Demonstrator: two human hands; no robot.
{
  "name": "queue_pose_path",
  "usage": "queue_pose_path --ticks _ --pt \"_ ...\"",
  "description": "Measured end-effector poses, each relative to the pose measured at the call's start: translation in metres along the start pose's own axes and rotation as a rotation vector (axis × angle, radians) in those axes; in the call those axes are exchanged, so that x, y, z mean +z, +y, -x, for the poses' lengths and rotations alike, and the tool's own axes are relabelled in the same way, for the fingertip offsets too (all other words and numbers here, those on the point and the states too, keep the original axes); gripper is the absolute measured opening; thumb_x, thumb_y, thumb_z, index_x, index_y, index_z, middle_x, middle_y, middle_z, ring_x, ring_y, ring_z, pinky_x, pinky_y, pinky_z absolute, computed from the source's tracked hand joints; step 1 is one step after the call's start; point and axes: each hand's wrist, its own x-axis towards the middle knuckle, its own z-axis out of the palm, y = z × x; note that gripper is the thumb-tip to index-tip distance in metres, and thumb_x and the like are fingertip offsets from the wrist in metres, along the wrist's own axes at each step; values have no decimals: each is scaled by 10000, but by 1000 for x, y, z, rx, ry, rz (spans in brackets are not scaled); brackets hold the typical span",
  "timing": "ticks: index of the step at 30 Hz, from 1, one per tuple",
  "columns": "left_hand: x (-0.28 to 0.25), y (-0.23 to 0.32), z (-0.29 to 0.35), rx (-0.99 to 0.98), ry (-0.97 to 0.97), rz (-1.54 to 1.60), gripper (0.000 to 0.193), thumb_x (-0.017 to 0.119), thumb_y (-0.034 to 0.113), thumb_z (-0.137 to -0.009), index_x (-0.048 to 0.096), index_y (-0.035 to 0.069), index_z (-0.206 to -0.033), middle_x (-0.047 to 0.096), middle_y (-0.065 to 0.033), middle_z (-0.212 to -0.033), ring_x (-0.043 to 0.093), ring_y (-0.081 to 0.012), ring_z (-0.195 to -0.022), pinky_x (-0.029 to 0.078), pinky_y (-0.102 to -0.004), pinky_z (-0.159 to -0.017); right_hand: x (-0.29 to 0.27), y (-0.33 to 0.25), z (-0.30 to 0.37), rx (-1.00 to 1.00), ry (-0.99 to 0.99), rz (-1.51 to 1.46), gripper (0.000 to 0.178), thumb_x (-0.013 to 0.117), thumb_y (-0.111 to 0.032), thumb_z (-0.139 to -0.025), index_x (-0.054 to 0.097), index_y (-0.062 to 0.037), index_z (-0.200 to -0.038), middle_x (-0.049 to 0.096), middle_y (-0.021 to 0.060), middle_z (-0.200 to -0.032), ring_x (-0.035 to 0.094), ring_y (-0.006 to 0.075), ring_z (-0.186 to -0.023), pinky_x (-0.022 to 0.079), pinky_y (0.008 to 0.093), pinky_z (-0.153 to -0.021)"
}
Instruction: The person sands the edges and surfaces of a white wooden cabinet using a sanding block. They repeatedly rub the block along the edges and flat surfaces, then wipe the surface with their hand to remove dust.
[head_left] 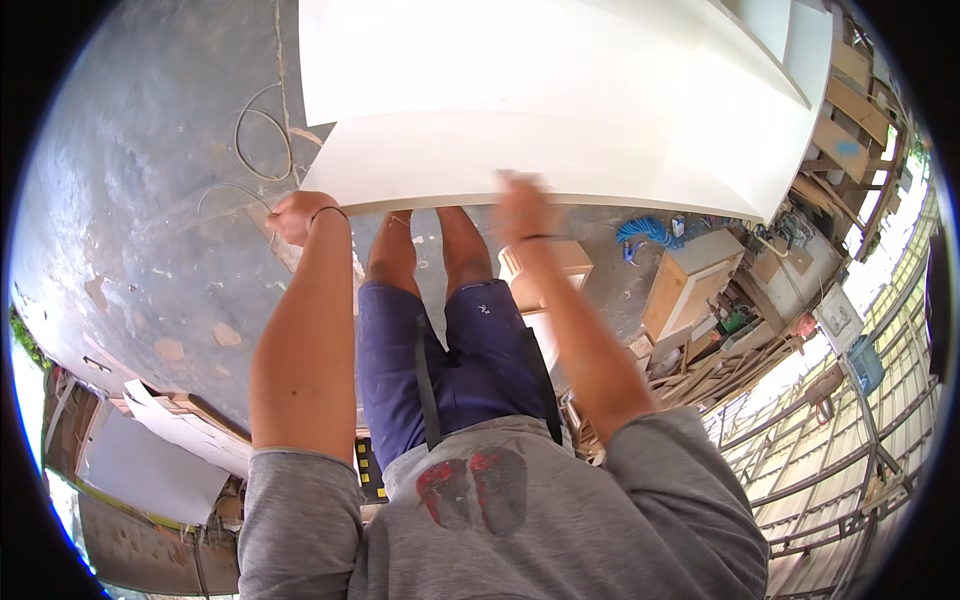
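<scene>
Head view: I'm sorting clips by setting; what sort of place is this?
Probably a woodworking or furniture workshop: a large white panel assembly, a pile of wood strips and a coiled blue hose suggest it.

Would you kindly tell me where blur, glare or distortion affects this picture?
In the head view, the right hand is motion-blurred, the left hand sharper; the white panel looks washed out; the barred wall bows toward the rim.
</scene>
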Motion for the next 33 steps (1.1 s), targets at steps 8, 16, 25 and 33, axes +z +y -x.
queue_pose_path --ticks 8,16,25,33 --pt "6 12 -2 -7 16 19 378 313 267 -959 552 13 -1106 628 -205 -1041 612 -377 -959 514 -470 -809 -42 45 -33 89 -149 -213 412 540 -91 -773 602 -68 -1180 607 192 -1158 568 329 -1092 439 415 -960" --pt "9 10 -5 -39 0 27 380 306 278 -963 548 36 -1127 612 -202 -1101 612 -377 -969 517 -460 -818 -17 48 -23 128 -285 -111 397 500 -147 -823 587 -131 -1210 642 180 -992 610 335 -931 491 460 -798" --pt "13 4 -13 -4 16 -17 384 300 276 -965 547 35 -1134 620 -176 -1104 614 -352 -984 515 -448 -822 -47 22 -34 104 -153 -284 453 516 -28 -768 594 -110 -1206 625 188 -1093 588 343 -1006 463 419 -908" --pt "10 11 -5 -58 -11 -8 384 294 275 -961 569 50 -1108 621 -165 -1106 603 -350 -1006 506 -445 -829 -12 26 -21 36 -304 -138 450 521 -108 -764 580 -107 -1211 627 203 -1045 594 365 -988 475 454 -867"
